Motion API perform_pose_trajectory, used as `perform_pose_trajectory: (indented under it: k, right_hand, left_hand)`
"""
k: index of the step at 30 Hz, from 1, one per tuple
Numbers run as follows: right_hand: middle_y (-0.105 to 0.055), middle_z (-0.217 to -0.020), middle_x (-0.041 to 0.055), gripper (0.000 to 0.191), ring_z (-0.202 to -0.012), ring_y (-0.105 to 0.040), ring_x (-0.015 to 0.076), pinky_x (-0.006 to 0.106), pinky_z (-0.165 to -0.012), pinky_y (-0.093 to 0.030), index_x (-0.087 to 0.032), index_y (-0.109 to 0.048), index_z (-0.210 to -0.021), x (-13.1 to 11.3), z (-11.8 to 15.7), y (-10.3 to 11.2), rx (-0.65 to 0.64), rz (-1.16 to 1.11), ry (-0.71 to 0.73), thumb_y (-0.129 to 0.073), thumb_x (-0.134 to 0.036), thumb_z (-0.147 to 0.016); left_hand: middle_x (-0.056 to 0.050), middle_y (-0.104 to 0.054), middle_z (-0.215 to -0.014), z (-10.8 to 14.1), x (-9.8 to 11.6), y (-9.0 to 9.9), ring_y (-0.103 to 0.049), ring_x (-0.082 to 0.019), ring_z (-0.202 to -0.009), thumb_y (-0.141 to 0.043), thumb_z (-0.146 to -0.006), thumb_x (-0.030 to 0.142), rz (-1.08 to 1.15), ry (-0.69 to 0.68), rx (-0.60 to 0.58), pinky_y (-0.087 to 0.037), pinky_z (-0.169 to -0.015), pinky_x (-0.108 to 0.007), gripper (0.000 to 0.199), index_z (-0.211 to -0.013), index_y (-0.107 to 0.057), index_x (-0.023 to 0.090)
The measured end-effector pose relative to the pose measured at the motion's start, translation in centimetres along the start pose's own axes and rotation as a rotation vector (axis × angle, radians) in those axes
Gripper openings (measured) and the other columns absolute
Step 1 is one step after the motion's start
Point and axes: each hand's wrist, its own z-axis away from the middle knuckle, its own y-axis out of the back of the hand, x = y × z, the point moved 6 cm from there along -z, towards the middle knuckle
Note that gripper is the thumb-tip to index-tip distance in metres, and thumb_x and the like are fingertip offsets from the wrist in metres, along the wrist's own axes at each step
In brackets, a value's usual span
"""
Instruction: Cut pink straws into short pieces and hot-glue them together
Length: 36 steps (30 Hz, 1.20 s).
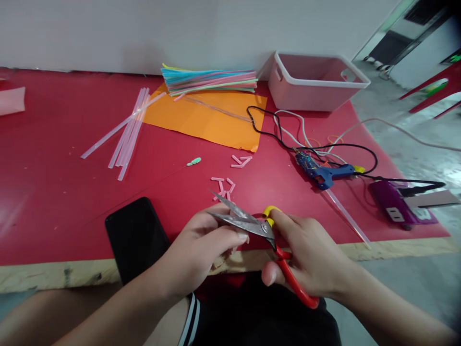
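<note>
My right hand point(313, 250) grips a pair of scissors point(248, 225) with red and yellow handles. The blades stand apart and point left, passing over the fingers of my left hand point(207, 245). That hand is closed, thumb against fingers, near the table's front edge; whatever it pinches is hidden behind the blades and fingers. Just beyond the blade tips lie several short pink pieces point(227, 186), like cut straw, with a second small group of pink pieces point(241, 161) farther back. A small green piece point(193, 162) sits at the end of a thin thread left of them.
A black phone point(139, 235) overlaps the front edge. Pink translucent sticks point(129, 129) lie at left. Behind are an orange sheet point(212, 117), a bundle of colored straw-like sticks point(209, 80) and a pink bin point(306, 93). At right are a blue glue gun point(320, 170), cables and a purple box point(392, 204).
</note>
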Motion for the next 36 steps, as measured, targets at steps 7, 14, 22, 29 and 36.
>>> perform_pose_trajectory:
  k: [7, 14, 22, 29, 36]
  right_hand:
    - [-0.053, -0.066, -0.0002, 0.07, -0.052, -0.046, 0.0155, 0.029, -0.05, -0.034, -0.023, -0.041, -0.085, 1.4, -0.1, 0.9, 0.081, 0.0, -0.057, -0.031, -0.092, -0.084]
    - [-0.058, -0.077, 0.0035, 0.061, -0.059, -0.054, 0.0171, 0.029, -0.053, -0.044, -0.021, -0.046, -0.092, 0.5, 0.3, 0.8, 0.154, 0.042, 0.021, -0.048, -0.082, -0.088]
    - [-0.041, -0.058, -0.0057, 0.045, -0.051, -0.037, 0.0091, 0.023, -0.046, -0.031, -0.021, -0.048, -0.072, 2.0, 0.7, 0.2, 0.153, -0.44, -0.327, -0.059, -0.059, -0.094]
    - [-0.056, -0.059, -0.0027, 0.044, -0.044, -0.043, 0.0076, 0.022, -0.043, -0.035, -0.019, -0.056, -0.081, 0.3, -0.6, -1.6, 0.03, -1.069, -0.376, -0.06, -0.06, -0.095]
    - [-0.059, -0.06, -0.0038, 0.037, -0.042, -0.038, 0.0056, 0.02, -0.042, -0.033, -0.019, -0.056, -0.085, -1.6, -1.4, -2.1, -0.048, -1.285, -0.335, -0.063, -0.054, -0.094]
  left_hand:
    - [0.005, -0.061, -0.059, -0.3, 0.2, 0.4, -0.052, -0.006, -0.055, -0.077, -0.077, 0.023, -0.067, -0.017, 0.076, -0.043, -0.055, -0.015, 0.018, -0.069, -0.062, 0.02]
    - [0.0, -0.07, -0.058, -0.4, -0.1, 0.9, -0.049, -0.005, -0.043, -0.087, -0.068, 0.028, -0.11, 0.007, 0.179, -0.037, -0.04, -0.015, 0.018, -0.068, -0.073, 0.016]
    - [-0.004, -0.08, -0.072, 0.3, 1.0, 0.5, -0.077, -0.016, -0.066, -0.085, -0.071, 0.02, -0.13, -0.207, 0.284, -0.06, -0.059, -0.021, 0.015, -0.068, -0.071, 0.016]
    - [-0.002, -0.083, -0.086, 2.6, 3.8, -0.6, -0.077, -0.017, -0.078, -0.077, -0.08, 0.01, -0.875, -0.88, 0.337, -0.062, -0.078, -0.028, 0.014, -0.075, -0.075, 0.024]
    - [-0.002, -0.085, -0.091, 3.6, 3.8, -1.2, -0.079, -0.019, -0.079, -0.075, -0.084, 0.009, -1.078, -1.099, 0.294, -0.061, -0.078, -0.029, 0.019, -0.085, -0.078, 0.028]
